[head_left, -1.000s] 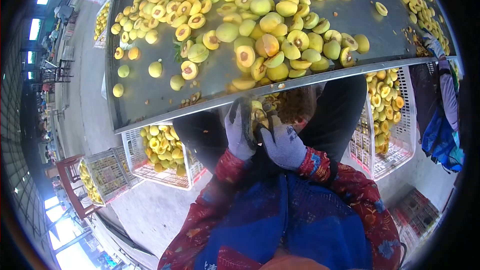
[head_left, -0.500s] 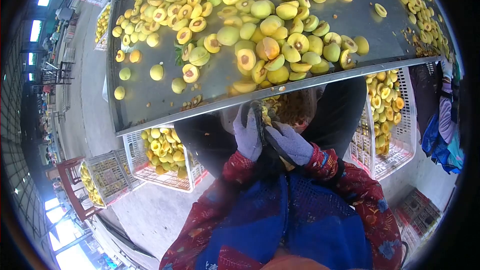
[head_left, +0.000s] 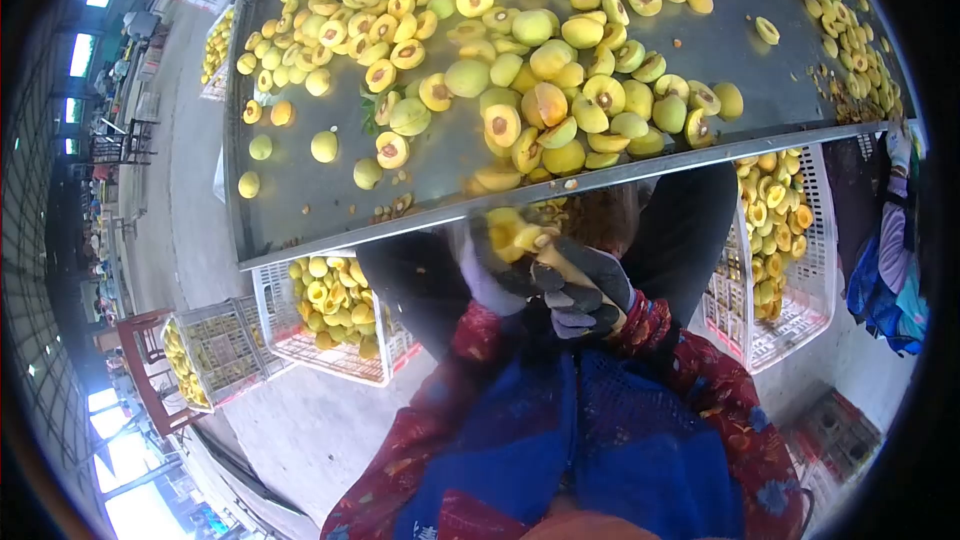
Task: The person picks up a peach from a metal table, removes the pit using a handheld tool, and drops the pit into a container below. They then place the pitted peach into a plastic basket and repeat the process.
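Observation:
My left hand (head_left: 488, 278), in a lilac glove with a dark palm, is wrapped round a yellow peach half (head_left: 510, 234) just below the table edge. Motion blurs the fruit. My right hand (head_left: 590, 290), gloved alike, is closed on a pale, wooden-looking tool handle (head_left: 580, 275) that slants across the palm. The tool's upper end meets the fruit; its exact tip is too blurred to make out. Above both hands, many halved yellow peaches (head_left: 603, 93), several with brown pits showing, lie heaped on the metal table (head_left: 440, 175).
A white crate (head_left: 325, 345) of peach pieces stands at my left, another crate (head_left: 815, 240) at my right. The raised table rim (head_left: 600, 177) runs above my hands. Farther left are another crate (head_left: 215, 365) and a brown chair (head_left: 145, 370). Another person's sleeve (head_left: 893, 240) shows at far right.
My hands were close together with their backs showing. Now the right hand has turned palm up, revealing the handle, and the peach half shows in my left. The view has shifted slightly.

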